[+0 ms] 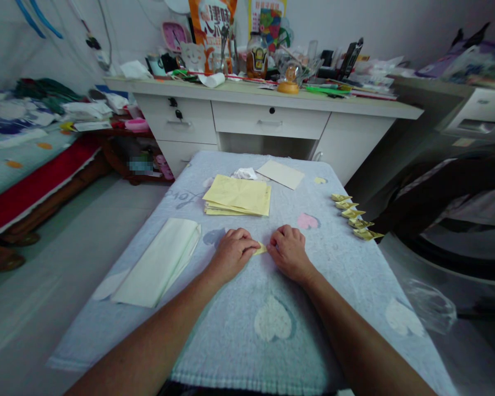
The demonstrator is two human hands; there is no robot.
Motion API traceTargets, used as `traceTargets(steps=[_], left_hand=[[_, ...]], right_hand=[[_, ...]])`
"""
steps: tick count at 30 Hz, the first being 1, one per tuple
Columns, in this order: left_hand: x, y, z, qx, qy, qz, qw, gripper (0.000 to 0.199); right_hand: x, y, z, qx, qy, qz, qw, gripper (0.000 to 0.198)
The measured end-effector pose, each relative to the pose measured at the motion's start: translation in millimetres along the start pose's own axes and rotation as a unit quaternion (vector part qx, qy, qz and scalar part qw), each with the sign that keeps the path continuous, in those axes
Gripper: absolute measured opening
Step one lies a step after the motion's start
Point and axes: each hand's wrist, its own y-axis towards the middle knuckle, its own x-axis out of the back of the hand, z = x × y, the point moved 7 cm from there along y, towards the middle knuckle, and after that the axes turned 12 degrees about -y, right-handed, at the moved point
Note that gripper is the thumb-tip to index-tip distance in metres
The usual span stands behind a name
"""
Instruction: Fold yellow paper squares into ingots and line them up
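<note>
Folded yellow paper point(261, 249) is lying between a person's hands, near the middle of the cloth-covered surface point(218, 349), its long axis running roughly side to side and its visible part narrowing toward the right hand point(287, 250). The left hand point(235, 251), fingers curled, is pinching the paper's left end between thumb and fingertips; the right hand, also curled, is meeting the other end, though its grip cannot be told. Heart-patterned cloth is stretching from the hands to the near edge. Stacked yellow sheets point(237, 193) are sitting toward the far edge; five folded paper shapes point(352, 213) are lining the right edge, and a pale folded bundle point(160, 264) is slanting along the left.
</note>
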Motion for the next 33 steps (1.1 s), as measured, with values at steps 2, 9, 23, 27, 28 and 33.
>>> traceTargets(steps=[2, 9, 23, 27, 28, 33], left_hand=[[-0.2, 0.4, 0.1, 0.001, 0.001, -0.001, 1.0, 0.02], [0.2, 0.0, 1.2, 0.007, -0.001, 0.012, 1.0, 0.023], [5.7, -0.1, 4.5, 0.02, 0.0, 0.049, 0.999, 0.023], [7.4, -0.3, 7.1, 0.019, -0.008, 0.072, 0.997, 0.027], [7.5, -0.2, 7.7, 0.018, -0.009, 0.074, 0.997, 0.028], [6.1, 0.4, 10.2, 0.015, -0.008, 0.08, 0.997, 0.029]], right_hand=[[0.0, -0.4, 1.8, 0.0, -0.015, -0.003, 1.0, 0.014], [-0.6, -0.3, 1.9, 0.004, -0.03, 0.001, 1.0, 0.011], [3.4, -2.3, 25.7, 0.032, -0.031, -0.06, 0.997, 0.038], [1.1, -1.3, 25.0, 0.032, -0.032, -0.053, 0.998, 0.042], [0.7, -1.0, 24.8, 0.031, -0.03, -0.05, 0.998, 0.043], [0.6, -0.2, 22.7, 0.027, -0.017, -0.038, 0.999, 0.043]])
